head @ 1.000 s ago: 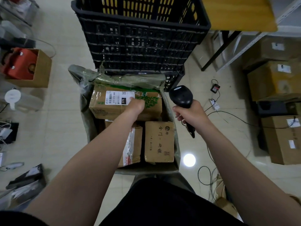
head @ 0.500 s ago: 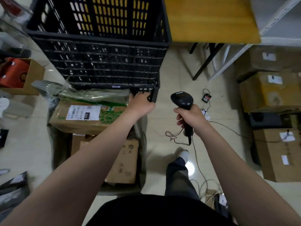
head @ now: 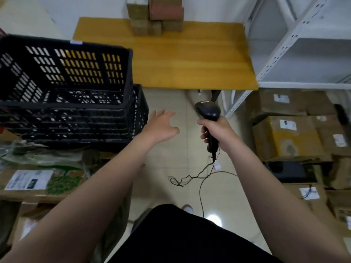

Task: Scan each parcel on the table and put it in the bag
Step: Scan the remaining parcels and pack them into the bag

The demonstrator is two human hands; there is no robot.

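- At the lower left of the frame, a labelled parcel lies in the green bag, its white shipping label facing up.
- In the centre, the left hand reaches forward over the tiled floor, fingers spread wide and holding nothing.
- Just right of it, the right hand is wrapped around the handle of a black scanner, its cable trailing down to the floor.
- At the left stand stacked black crates.
- At the top centre, a stack of small parcels sits at the far edge of the yellow wooden table.
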